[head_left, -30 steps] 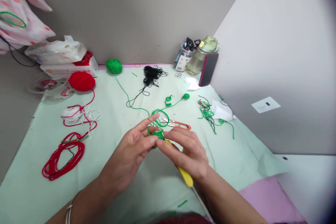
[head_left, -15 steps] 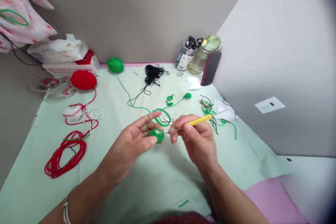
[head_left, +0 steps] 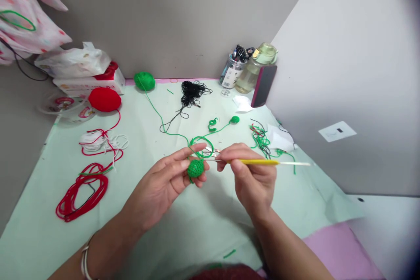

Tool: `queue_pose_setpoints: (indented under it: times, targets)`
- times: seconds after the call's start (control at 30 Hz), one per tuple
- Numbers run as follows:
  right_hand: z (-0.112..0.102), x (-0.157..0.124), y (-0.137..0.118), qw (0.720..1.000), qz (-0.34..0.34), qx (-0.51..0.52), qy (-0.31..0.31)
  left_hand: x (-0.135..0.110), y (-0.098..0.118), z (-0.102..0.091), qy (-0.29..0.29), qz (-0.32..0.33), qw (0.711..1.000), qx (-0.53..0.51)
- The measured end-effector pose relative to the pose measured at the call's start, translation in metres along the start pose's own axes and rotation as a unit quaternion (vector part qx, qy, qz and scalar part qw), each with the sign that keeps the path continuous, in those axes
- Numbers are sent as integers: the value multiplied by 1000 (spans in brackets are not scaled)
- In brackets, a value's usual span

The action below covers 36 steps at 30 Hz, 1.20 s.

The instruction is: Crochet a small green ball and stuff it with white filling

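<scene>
A small round piece of green crochet (head_left: 196, 169) sits in the fingers of my left hand (head_left: 164, 175), with the thumb against its upper left. Green yarn runs from it past my raised index finger toward a green yarn ball (head_left: 145, 81) at the back. My right hand (head_left: 251, 179) grips a crochet hook by its yellow handle (head_left: 257, 162), thumb and fingers pinched around it. The hook's thin metal end points left and reaches the crochet's upper right edge; whether it sits in a stitch I cannot tell. Behind my hands lie a green yarn loop (head_left: 210, 148) and partly hidden scissors (head_left: 213, 152).
Red yarn (head_left: 82, 192), a red ball (head_left: 105, 99) and white yarn (head_left: 93, 141) lie left. Black yarn (head_left: 193, 92) lies at the back. A pen jar (head_left: 230, 74), bottle (head_left: 248, 74) and phone (head_left: 264, 86) stand back right, near yarn scraps (head_left: 260, 138). Grey panels border the table.
The green crochet has turned in my left hand, its rounded outside now facing me. My left thumb has moved up, and the hook has tipped to nearly level.
</scene>
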State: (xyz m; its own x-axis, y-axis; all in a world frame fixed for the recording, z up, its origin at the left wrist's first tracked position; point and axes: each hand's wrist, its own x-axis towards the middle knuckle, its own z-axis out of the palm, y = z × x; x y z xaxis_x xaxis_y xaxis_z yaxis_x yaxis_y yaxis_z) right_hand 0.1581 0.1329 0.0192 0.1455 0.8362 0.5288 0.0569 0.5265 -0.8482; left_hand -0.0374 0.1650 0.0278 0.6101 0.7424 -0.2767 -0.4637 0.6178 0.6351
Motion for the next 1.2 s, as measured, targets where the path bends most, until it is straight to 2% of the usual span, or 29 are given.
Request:
queue_pose_setpoints:
  times: [0.1, 0.17, 0.27, 0.4, 0.53, 0.63, 0.83, 0.97, 1.07, 1.13, 1.2]
  targets:
    - [-1, 6, 1, 990, 82, 113, 2, 0, 2, -2, -13, -2, 1000, 6]
    - [0, 7, 1, 981, 114, 155, -20, -1, 2, -1, -13, -7, 999, 28]
    - [3, 4, 2, 984, 104, 129, -60, -3, 0, 2, -7, 2, 997, 81]
    - [6, -2, 5, 993, 68, 71, -62, -3, -3, 1, 2, 31, 992, 124]
    - [5, -2, 7, 983, 108, 139, -53, -1, -2, 0, 39, 48, 986, 157]
    - [2, 0, 7, 973, 137, 175, -59, -1, 0, 0, 42, 52, 982, 174]
    - [-4, 2, 5, 974, 117, 170, -96, -4, 3, 2, 29, 37, 983, 177]
    - [-6, 5, 0, 988, 52, 80, -118, -3, 3, 0, 30, 35, 983, 179]
    - [-4, 5, -3, 986, -68, -70, -135, -1, 0, -1, 65, 52, 979, 189]
    - [-1, 2, -5, 958, -159, -187, -149, 0, -4, 1, 95, 70, 976, 180]
    - [2, -4, -6, 913, -228, -303, -153, -1, -9, 5, 120, 83, 977, 153]
